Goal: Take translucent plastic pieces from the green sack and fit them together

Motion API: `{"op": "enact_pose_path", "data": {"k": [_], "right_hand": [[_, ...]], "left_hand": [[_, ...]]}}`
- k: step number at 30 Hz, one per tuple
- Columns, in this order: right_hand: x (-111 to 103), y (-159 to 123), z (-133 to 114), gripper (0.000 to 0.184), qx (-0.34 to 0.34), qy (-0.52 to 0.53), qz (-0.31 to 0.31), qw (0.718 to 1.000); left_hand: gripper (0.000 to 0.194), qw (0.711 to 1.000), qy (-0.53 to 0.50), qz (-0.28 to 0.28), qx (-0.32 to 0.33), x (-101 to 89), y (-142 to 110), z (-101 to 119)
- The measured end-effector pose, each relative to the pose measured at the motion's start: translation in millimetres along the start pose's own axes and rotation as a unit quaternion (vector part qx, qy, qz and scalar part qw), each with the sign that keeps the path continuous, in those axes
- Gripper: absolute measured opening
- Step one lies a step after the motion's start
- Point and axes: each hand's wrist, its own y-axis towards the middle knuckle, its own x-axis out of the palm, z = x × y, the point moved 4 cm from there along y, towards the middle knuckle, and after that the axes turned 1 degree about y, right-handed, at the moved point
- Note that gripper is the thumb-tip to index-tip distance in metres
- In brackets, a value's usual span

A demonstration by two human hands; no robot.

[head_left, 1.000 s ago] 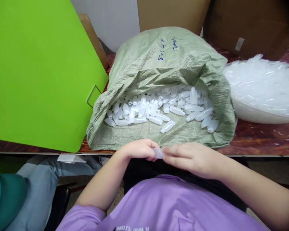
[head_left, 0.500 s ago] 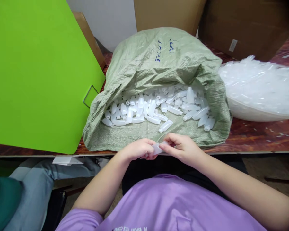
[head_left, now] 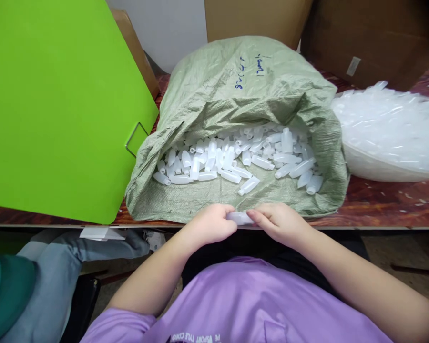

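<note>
A small translucent white plastic bottle (head_left: 240,218) lies crosswise between my two hands, just above the table's front edge. My left hand (head_left: 214,223) is closed round its left end, thumb along the near side. At the other end, my right hand (head_left: 277,221) pinches it between thumb and fingers. Beyond them a green woven sack (head_left: 246,100) lies with its mouth towards me, handwriting on its top. Several loose bottles of the same kind (head_left: 230,176) are heaped in that mouth. My fingers partly cover the held bottle.
On the right lies a clear bag (head_left: 393,133) packed with white pieces. A bright green board (head_left: 60,105) with a wire loop (head_left: 136,139) stands at left. Cardboard boxes (head_left: 372,43) line the back. Below left, a person's leg in jeans (head_left: 57,281) shows beside the table.
My left hand has turned so its back and thumb face up, and the bottle now lies more level between the hands. The view has shifted slightly.
</note>
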Motion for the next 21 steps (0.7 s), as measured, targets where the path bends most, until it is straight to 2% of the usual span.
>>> {"op": "enact_pose_path", "data": {"k": [1,4,7,10,13,16,19,21], "right_hand": [[-0.1,-0.2,-0.1,0.043,-0.007,0.001,0.013,1.0],[-1.3,-1.0,-6.1,0.04,-0.082,-0.013,0.04,0.996],[0.0,-2.0,-5.0,0.038,-0.072,-0.013,0.008,0.997],[-1.0,-4.9,-5.6,0.034,-0.098,-0.007,0.038,0.994],[4.2,-7.7,-8.9,0.029,-0.141,-0.073,0.067,0.985],[9.5,-7.2,-10.3,0.035,-0.129,-0.073,0.068,0.987],[5.2,-7.6,-18.5,0.031,-0.171,-0.065,0.086,0.979],[0.4,-10.7,-28.9,0.032,-0.264,-0.116,0.125,0.949]], "left_hand": [[0.007,1.0,0.004,0.001,0.002,0.4,-0.9,0.8],[0.008,1.0,0.005,-0.005,0.006,3.1,-2.9,1.7],[0.008,0.999,-0.006,-0.029,0.012,6.5,-4.4,0.0],[0.008,0.999,-0.025,-0.031,0.007,7.0,-4.7,-3.9],[0.007,0.998,-0.052,-0.047,-0.003,8.7,-5.0,-6.4],[0.008,0.995,-0.068,-0.07,-0.012,10.7,-7.1,-5.1],[0.011,0.988,-0.088,-0.128,-0.026,12.9,-10.1,-2.7],[0.012,0.974,-0.111,-0.195,-0.028,16.2,-11.9,-1.2]]}}
